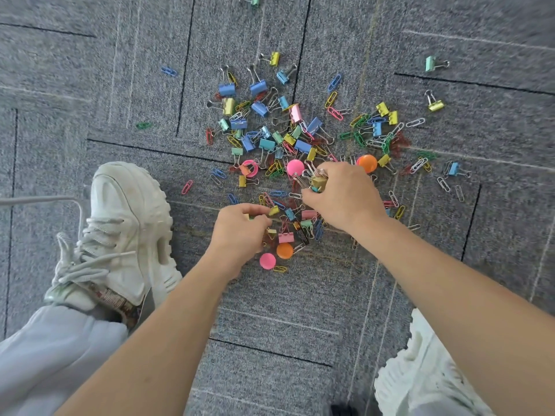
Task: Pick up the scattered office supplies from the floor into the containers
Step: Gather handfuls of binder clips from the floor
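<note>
A heap of coloured binder clips (258,88) and paper clips (333,82) lies scattered over the grey carpet (120,85). Round magnets in pink (295,167) and orange (368,163) lie among them. My right hand (342,195) hovers over the heap's near side and grips a bunch of binder clips (318,181), their wire handles sticking out above my fingers. My left hand (240,229) is lower left of it, fingers curled, pinching a small yellow clip (273,210) at the heap's near edge. No container is in view.
My white shoes stand on either side: one at the left (120,232), one at the bottom right (420,370). Stray clips lie far out: a mint one (432,63) at the upper right, a blue paper clip (168,71) and a green one (143,125) at the left.
</note>
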